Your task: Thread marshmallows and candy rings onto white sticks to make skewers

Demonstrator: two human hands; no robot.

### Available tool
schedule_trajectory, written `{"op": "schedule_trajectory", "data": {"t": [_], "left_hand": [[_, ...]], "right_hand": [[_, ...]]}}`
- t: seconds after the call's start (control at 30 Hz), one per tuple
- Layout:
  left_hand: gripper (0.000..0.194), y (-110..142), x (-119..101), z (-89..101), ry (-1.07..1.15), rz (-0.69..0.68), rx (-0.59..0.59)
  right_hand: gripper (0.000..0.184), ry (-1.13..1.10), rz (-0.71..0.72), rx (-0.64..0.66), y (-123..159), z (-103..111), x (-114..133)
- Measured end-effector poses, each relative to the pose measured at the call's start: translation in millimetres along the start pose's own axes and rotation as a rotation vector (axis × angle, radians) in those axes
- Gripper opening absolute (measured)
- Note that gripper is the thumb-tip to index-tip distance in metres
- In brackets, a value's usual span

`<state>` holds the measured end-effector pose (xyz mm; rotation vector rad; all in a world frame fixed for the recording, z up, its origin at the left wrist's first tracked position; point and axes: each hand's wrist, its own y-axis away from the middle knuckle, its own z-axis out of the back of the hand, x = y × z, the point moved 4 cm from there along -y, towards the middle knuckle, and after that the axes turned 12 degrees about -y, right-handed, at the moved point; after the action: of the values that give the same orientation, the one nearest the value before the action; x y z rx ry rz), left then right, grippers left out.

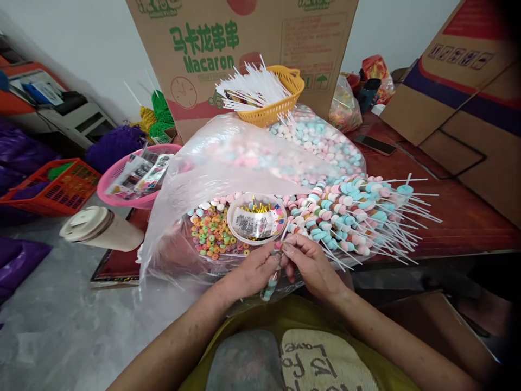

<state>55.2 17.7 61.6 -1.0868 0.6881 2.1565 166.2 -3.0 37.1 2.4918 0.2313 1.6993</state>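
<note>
My left hand (pixel 257 270) is closed around a candy skewer (pixel 268 289), whose pale blue and pinkish lower end hangs below the fingers. A short white stick rises above the grip. Fingertips of my right hand (pixel 310 265) pinch at the skewer's upper part, close against the left thumb; any small thing between them is hidden. Just beyond sits a round white tub (pixel 234 225) holding gold twist ties (pixel 257 208) and printed labels (pixel 260 224). To its left lie colourful ring candies (pixel 214 231). On the right is a pile of finished-looking candy skewers (pixel 345 212) with white sticks.
A big plastic bag of pastel candies (pixel 321 144) bears a yellow basket (pixel 268 114) of white sticks. A pink basket (pixel 108 190) and a cup (pixel 106 228) stand left. Cardboard boxes (pixel 260 32) rise behind and right; a phone (pixel 374 144) lies on the red table (pixel 459 217).
</note>
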Motion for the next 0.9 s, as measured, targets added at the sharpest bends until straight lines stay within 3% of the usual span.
{"op": "schedule_trajectory", "data": {"t": [0.1, 0.17, 0.23, 0.33, 0.37, 0.4, 0.47, 0.5, 0.57, 0.63, 0.73, 0.8, 0.9], "left_hand": [[0.031, -2, -2, 1.5, 0.083, -0.054, 0.027], [0.032, -3, 0, 6.0, 0.000, -0.067, -0.043], [0.031, -2, 3, 11.0, -0.052, -0.035, -0.097], [0.028, 1, 11, 14.7, 0.048, 0.106, -0.037], [0.028, 2, 13, 15.2, 0.095, 0.150, -0.002], [0.027, 3, 14, 15.7, 0.126, 0.179, 0.029], [0.026, 4, 13, 16.5, 0.135, 0.179, 0.098], [0.027, 5, 12, 15.9, 0.136, 0.158, 0.165], [0.031, 7, 10, 13.7, 0.163, 0.113, 0.340], [0.030, 10, 10, 14.5, 0.188, 0.084, 0.480], [0.024, 17, 10, 21.1, 0.031, 0.037, 0.535], [0.018, 21, 7, 26.5, -0.258, -0.013, 0.446], [0.011, 29, -3, 34.4, -0.857, -0.118, 0.089]], "right_hand": [[0.023, 0.005, 0.031, -0.069, -3, 1, -3], [0.022, 0.228, 0.084, -0.060, -5, 6, 1], [0.021, 0.526, 0.270, -0.111, -5, 14, 17], [0.014, 0.876, 0.736, -0.272, 5, 20, 54], [0.015, 1.000, 0.887, -0.231, 10, 15, 63], [0.018, 1.151, 1.020, -0.095, 15, 6, 67], [0.027, 1.441, 1.152, 0.288, 23, -13, 60], [0.030, 1.542, 1.166, 0.438, 26, -19, 53], [0.030, 1.650, 1.171, 0.578, 30, -25, 41], [0.028, 1.663, 1.207, 0.596, 32, -28, 33], [0.026, 1.619, 1.186, 0.630, 32, -32, 23], [0.022, 1.516, 0.909, 0.629, 25, -33, 20], [0.022, 1.254, 0.397, 0.557, 12, -34, 20]]}}
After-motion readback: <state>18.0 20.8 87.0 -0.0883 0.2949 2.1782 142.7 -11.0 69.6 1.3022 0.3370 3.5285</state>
